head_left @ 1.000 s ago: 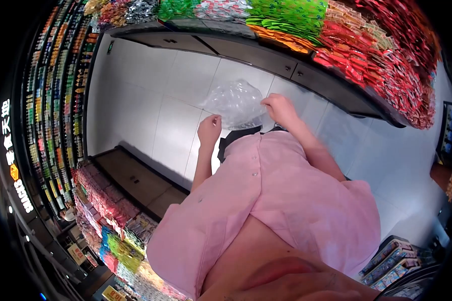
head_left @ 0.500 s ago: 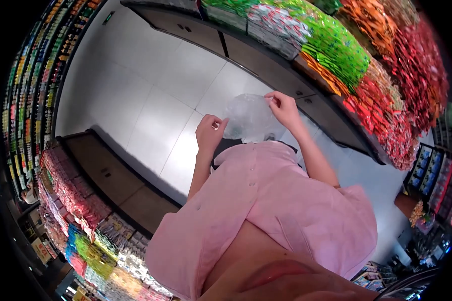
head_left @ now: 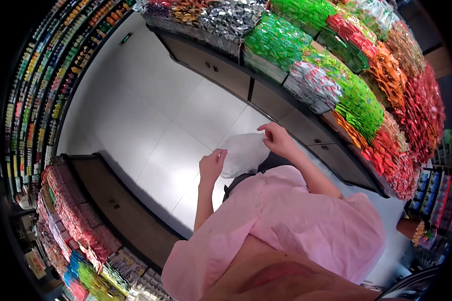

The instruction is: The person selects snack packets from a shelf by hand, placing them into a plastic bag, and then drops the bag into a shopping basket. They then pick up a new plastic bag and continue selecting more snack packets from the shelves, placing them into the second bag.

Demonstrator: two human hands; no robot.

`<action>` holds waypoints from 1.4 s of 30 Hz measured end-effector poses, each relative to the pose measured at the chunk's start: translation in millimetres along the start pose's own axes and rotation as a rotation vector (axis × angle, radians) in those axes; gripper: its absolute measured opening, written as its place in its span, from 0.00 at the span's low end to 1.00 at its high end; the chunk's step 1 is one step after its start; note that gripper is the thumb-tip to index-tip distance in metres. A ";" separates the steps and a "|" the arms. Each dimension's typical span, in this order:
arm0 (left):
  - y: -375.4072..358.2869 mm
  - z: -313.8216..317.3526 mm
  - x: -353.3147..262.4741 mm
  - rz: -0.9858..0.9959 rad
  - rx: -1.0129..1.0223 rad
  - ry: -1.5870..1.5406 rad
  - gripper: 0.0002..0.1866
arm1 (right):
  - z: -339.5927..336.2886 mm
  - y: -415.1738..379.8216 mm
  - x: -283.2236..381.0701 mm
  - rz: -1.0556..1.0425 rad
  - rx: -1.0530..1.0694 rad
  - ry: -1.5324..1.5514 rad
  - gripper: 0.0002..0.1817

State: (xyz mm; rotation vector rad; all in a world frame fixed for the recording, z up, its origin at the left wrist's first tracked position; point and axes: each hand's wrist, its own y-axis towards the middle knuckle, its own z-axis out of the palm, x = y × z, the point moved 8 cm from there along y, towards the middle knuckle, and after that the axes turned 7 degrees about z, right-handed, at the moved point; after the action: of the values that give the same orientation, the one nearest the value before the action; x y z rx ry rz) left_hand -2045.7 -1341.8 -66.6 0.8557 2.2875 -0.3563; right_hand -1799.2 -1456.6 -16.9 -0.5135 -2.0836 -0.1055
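A thin clear plastic bag (head_left: 243, 154) hangs in front of my body, spread between both hands. My left hand (head_left: 213, 164) pinches its left edge with thumb and fingers together. At the bag's upper right corner, my right hand (head_left: 276, 139) has thumb and index finger closed on the film. The bag looks see-through, with nothing visible inside, and its lower edge lies near my dark trousers and pink shirt (head_left: 271, 200).
Bins of wrapped goods, green ones (head_left: 276, 42) and red ones (head_left: 427, 105) among them, top a long cabinet (head_left: 271, 100) ahead and right. Another cabinet (head_left: 115, 200) stands lower left. Curved shelves of small items (head_left: 40, 100) line the far left. Pale tiled floor (head_left: 155, 110) lies between.
The view has shifted, so more of the bins ahead shows. Both hands and the bag appear lower in the picture, and the bag looks more slanted. Both hands still hold it.
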 end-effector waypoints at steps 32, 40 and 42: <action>322.2 -102.9 70.7 -0.263 -0.310 -0.487 0.15 | -10.7 366.2 25.0 -0.167 -0.081 -0.134 0.41; 422.1 -164.6 135.3 -0.209 -0.174 -0.703 0.16 | 73.6 445.0 117.8 -0.349 0.103 -0.028 0.11; 443.9 -188.9 127.8 -0.190 -0.161 -0.782 0.15 | 109.3 461.3 108.0 -0.168 0.276 -0.169 0.16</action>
State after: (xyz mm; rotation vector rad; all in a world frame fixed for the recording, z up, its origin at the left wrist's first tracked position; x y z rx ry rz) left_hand -1916.5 -861.9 -21.0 0.3217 1.6307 -0.4807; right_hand -1751.2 -973.5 -44.9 -0.1848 -2.2593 0.1314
